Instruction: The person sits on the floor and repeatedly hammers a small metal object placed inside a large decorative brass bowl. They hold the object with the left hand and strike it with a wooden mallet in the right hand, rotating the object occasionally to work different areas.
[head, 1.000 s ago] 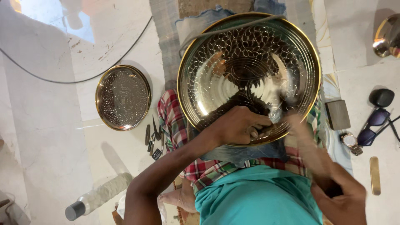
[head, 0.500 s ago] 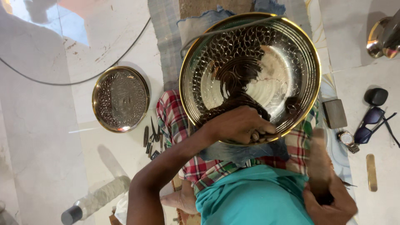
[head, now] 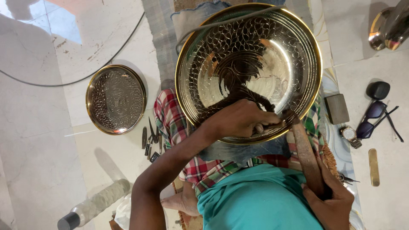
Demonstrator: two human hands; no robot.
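A large round brass plate (head: 294, 51) with an engraved leaf pattern rests on my lap over a checked cloth (head: 170, 119). My left hand (head: 240, 119) lies on the plate's near rim, shut on a small metal chisel whose tip is hidden under my fingers. My right hand (head: 332, 200), low at the right, grips a worn wooden mallet (head: 304, 153). The mallet's far end reaches the plate's rim right beside my left hand's fingers.
A smaller engraved brass plate (head: 116, 99) lies on the marble floor at left, with several chisels (head: 151, 140) beside it and a black cable (head: 85, 76) behind. A bottle (head: 96, 204) lies lower left. At right are a grey block (head: 336, 108), a wristwatch (head: 349, 134), sunglasses (head: 377, 115) and a brass strip (head: 373, 167).
My right hand swung the mallet, blurred earlier, and its end now sits at the rim by my left hand. My left hand stayed on the near rim.
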